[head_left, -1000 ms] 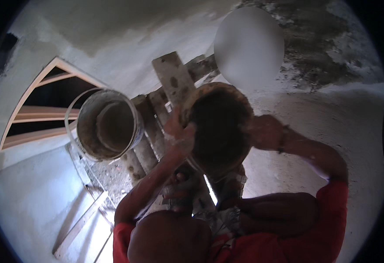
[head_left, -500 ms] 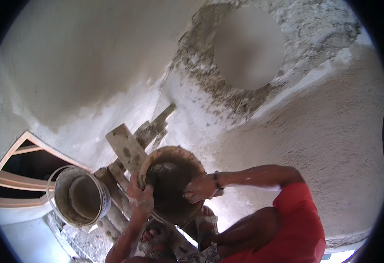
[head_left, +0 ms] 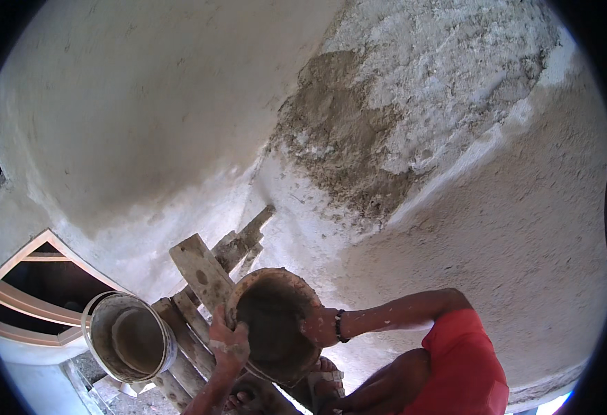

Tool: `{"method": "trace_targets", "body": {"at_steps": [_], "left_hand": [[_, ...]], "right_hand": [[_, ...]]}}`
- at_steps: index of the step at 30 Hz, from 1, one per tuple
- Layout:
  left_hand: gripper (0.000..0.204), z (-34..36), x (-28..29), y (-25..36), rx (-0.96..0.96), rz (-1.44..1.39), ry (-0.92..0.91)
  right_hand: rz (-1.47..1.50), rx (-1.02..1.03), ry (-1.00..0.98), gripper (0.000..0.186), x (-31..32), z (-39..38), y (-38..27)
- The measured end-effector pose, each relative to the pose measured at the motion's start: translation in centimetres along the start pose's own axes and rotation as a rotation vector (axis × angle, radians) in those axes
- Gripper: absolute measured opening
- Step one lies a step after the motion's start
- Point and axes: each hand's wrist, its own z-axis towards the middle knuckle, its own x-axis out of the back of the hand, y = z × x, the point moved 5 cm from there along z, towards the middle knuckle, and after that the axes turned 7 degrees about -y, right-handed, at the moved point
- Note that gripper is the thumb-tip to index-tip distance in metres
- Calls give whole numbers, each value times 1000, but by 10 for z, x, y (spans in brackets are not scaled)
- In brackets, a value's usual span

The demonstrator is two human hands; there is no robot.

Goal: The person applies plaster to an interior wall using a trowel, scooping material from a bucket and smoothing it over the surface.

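A round, mortar-crusted bucket (head_left: 276, 275) stands in front of me with wet grey mortar (head_left: 269, 325) inside. My left hand (head_left: 229, 340) grips its left rim, the thumb over the edge and the fingers mostly out of sight. On the opposite side my right hand (head_left: 321, 327), with a dark band at the wrist, is closed over the right rim; its fingertips are partly hidden. Mortar smears show on both hands. Beneath the bucket are wooden planks (head_left: 200, 266), with my feet close by.
Left of the planks is a white bucket (head_left: 127, 335) with a raised handle and grey residue. A wooden window frame (head_left: 37, 297) lies beyond it. Ahead, the plastered wall (head_left: 179, 90) has a rough, darker mortar patch (head_left: 345, 131).
My right hand has moved from inside the bucket to its right rim. My left hand stays at the left rim. The view has tilted up, so the bucket sits lower.
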Motion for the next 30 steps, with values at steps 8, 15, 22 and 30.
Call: {"method": "trace_targets", "body": {"at_steps": [8, 15, 22, 30], "left_hand": [[35, -6, 1, 3, -107, 15, 63], [39, -6, 12, 9, 25, 61, 30], [49, 1, 5, -16, 8, 96, 20], [39, 1, 7, -23, 31, -118, 14]], "right_hand": [[434, 292, -73, 25, -4, 11, -21], [756, 211, -235, 28, 77, -32, -17], [-134, 327, 82, 21, -2, 17, 35], [82, -147, 129, 25, 56, -6, 20]]}}
